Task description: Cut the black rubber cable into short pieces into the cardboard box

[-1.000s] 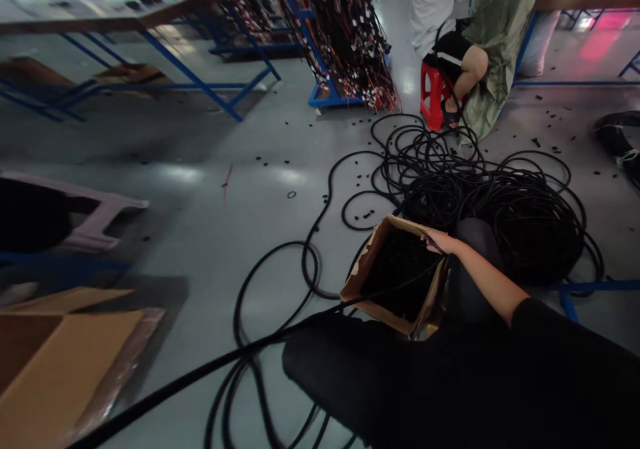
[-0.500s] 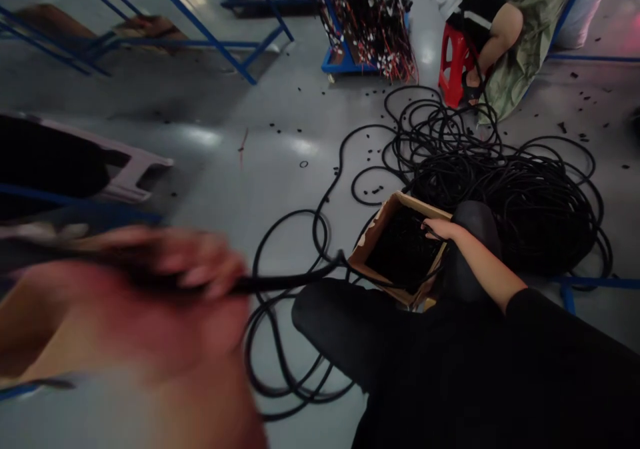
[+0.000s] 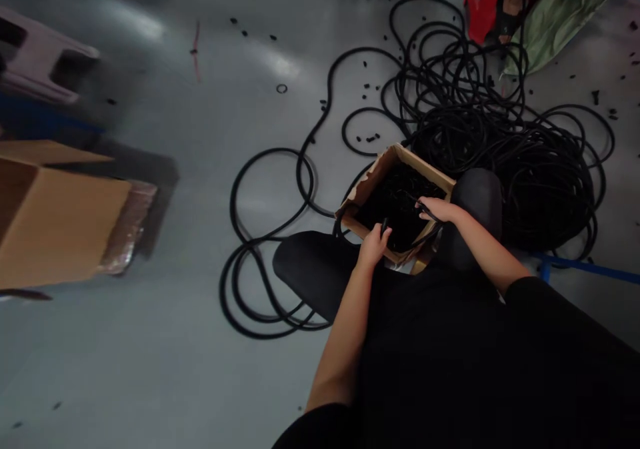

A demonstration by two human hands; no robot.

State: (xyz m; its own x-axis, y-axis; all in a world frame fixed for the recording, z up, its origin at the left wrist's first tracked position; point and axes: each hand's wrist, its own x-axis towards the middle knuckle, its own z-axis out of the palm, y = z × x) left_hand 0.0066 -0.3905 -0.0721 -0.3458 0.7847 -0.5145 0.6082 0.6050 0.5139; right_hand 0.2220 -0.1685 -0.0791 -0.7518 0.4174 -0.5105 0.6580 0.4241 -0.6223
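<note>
grey shiny floor (image 3: 175,342), workshop room. two cardboard boxes: one small box (image 3: 373,179) at center, one large box (image 3: 55,226) at left. left hand (image 3: 374,244) grasps black hose (image 3: 280,236) at the small box; right hand (image 3: 434,208) fingers curl on its rim, grip unclear.

Black short sleeves, black trousers, bare forearms, left hand (image 3: 373,244) and right hand (image 3: 436,208) ungloved.
</note>
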